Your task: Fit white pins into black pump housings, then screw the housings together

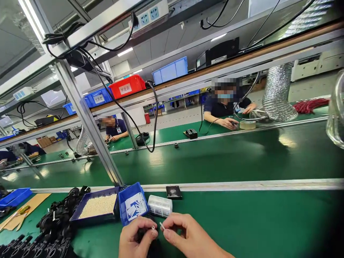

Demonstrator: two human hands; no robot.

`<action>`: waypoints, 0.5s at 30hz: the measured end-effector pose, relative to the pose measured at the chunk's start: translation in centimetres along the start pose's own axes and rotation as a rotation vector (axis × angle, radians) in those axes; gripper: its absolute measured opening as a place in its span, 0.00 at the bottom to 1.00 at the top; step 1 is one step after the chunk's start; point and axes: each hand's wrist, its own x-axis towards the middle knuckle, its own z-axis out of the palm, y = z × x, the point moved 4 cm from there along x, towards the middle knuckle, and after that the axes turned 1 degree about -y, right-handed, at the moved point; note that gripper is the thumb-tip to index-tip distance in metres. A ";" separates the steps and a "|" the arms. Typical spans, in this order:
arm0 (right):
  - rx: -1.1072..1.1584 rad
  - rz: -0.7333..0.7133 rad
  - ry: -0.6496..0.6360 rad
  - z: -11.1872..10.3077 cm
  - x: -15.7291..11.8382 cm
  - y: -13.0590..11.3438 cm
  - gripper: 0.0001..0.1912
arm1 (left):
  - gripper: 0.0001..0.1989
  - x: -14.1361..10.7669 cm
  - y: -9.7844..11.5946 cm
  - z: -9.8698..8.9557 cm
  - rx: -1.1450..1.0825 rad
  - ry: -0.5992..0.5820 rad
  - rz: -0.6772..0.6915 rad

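Observation:
My left hand (137, 236) pinches a small white ring-like piece (153, 227) between thumb and forefinger. Something dark shows under its fingers, too hidden to name. Close beside it, my right hand (185, 233) is closed on a thin white stick (161, 225), its tip angled toward the ring-like piece with a small gap between them. Just behind both hands lies a blue bin (123, 206) with several white sticks (137, 205). A clear-wrapped roll (160, 206) rests to the right of that bin.
A dark blue tray of cream-coloured pellets (98, 206) and piled black parts (60, 215) are on the left. A small black square (174, 192) lies behind the roll. A metal post (88, 132) rises from the bench edge. Across the green belt (215, 157), a co-worker (225, 107) sits.

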 end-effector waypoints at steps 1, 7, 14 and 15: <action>-0.030 -0.009 -0.007 0.0 -0.1 -0.2 0.14 | 0.12 -0.1 0.1 0.1 -0.007 -0.002 0.003; -0.008 -0.060 -0.020 0.1 -0.8 -1.0 0.22 | 0.10 -0.1 1.0 0.2 -0.028 -0.010 0.005; -0.001 -0.037 -0.073 0.0 -0.8 -0.7 0.24 | 0.14 -0.1 1.0 0.2 0.043 -0.013 -0.029; -0.013 -0.038 -0.074 0.0 -0.8 -0.9 0.22 | 0.14 -0.1 1.0 0.2 0.049 -0.013 -0.039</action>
